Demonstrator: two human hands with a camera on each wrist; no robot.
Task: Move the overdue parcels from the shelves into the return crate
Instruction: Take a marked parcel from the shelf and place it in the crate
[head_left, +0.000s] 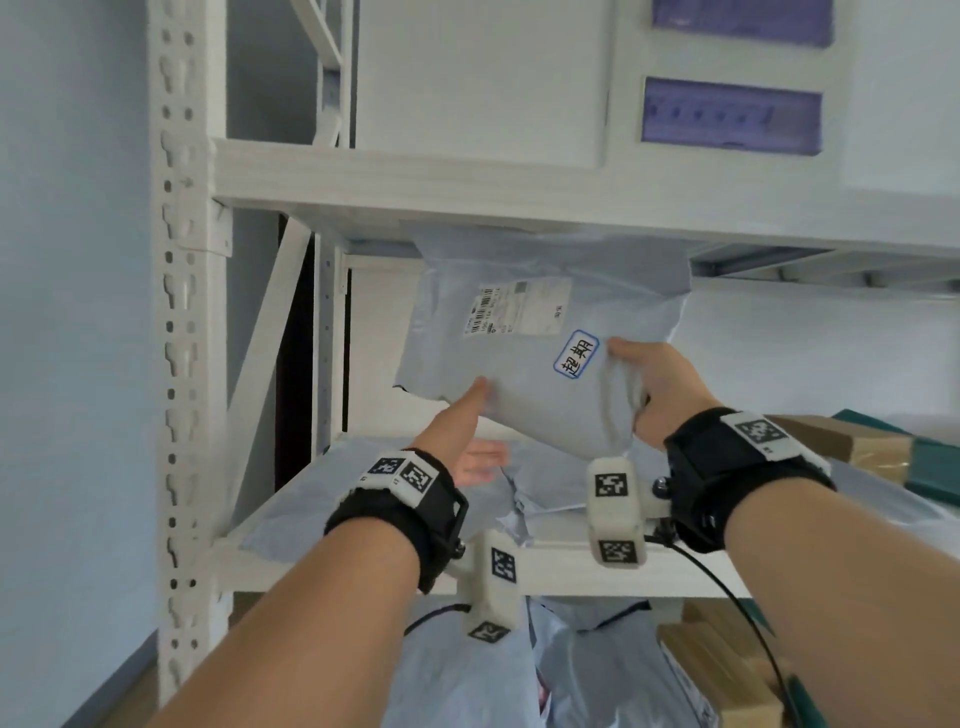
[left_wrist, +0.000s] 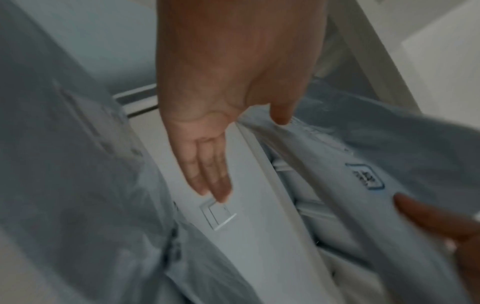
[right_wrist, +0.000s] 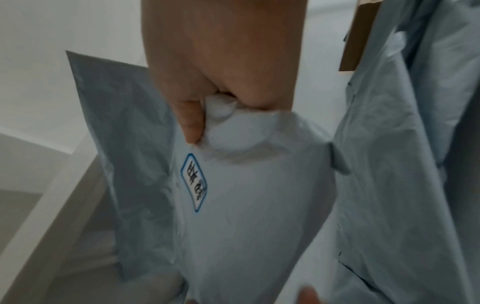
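Bright, even, soft light with faint shadows; wrist views motion-blurred and dimmer, head view bowed at edges.

A pale blue wall (head_left: 67, 312) stands on the left. A white metal rack (head_left: 189, 364) with holes in its post holds white shelves (head_left: 467, 182). The light is soft and even. Purple panels (head_left: 732, 117) sit up high.

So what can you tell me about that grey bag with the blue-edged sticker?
The bag is a soft, pale grey plastic mailer, puffy and creased. It bears a white shipping label with a barcode and a blue-edged sticker with handwriting. It is held tilted above the shelf: the right hand grips a bunched corner, the left hand steadies its edge.
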